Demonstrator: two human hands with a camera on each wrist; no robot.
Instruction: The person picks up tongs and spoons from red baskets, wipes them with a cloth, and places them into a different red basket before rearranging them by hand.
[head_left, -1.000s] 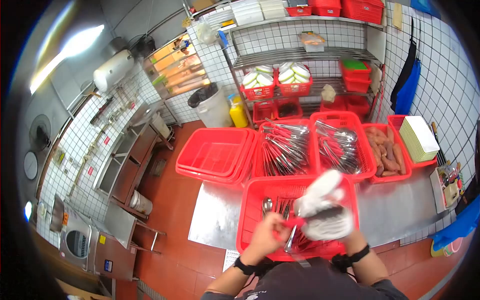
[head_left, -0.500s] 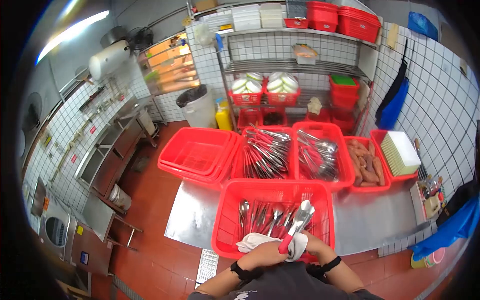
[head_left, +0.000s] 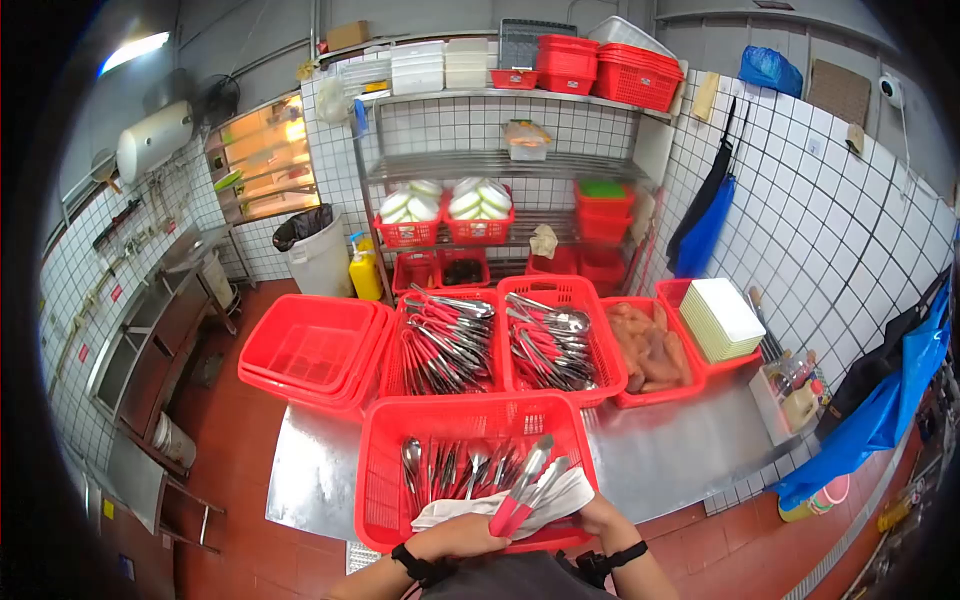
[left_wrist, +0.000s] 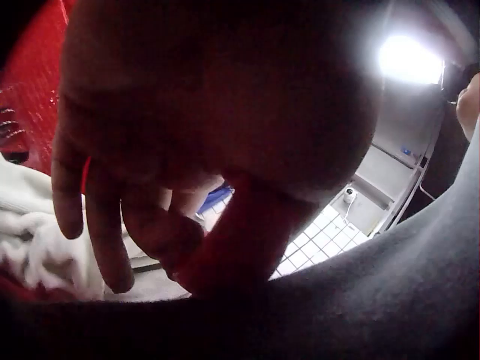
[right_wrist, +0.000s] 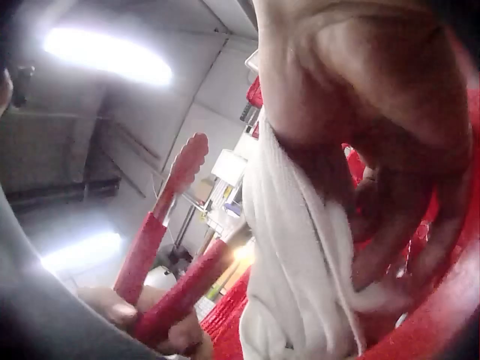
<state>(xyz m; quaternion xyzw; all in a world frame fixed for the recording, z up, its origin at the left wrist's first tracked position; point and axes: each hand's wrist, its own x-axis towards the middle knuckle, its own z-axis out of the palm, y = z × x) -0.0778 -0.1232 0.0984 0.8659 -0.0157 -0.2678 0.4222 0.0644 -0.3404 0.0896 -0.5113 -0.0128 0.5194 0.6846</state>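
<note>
My left hand (head_left: 472,536) grips red-handled metal tongs (head_left: 512,508) near the closed end of their handles, with the metal tips pointing up and to the right. In the left wrist view the fingers of this hand (left_wrist: 150,202) are dark and curled by a red handle (left_wrist: 240,240). The right hand (head_left: 601,514) holds a white cloth (head_left: 572,497), which stretches behind the tongs toward the left hand. In the right wrist view the cloth (right_wrist: 292,255) hangs from the right hand (right_wrist: 367,82), beside the tongs (right_wrist: 142,259). Both hands are over the near side of a red basket (head_left: 375,450) with several utensils (head_left: 440,470).
Behind the basket stand two red baskets of tongs (head_left: 450,345) (head_left: 550,345), stacked red trays (head_left: 310,340) at left, and a basket of sausage-like food (head_left: 650,350). Further right are stacked pale plates (head_left: 720,320) and a condiment box (head_left: 785,400) on the metal table (head_left: 660,450).
The tongs have tilted further right in the left hand, and the cloth now spreads between both hands. The head view has swung right, shifting the scene leftward.
</note>
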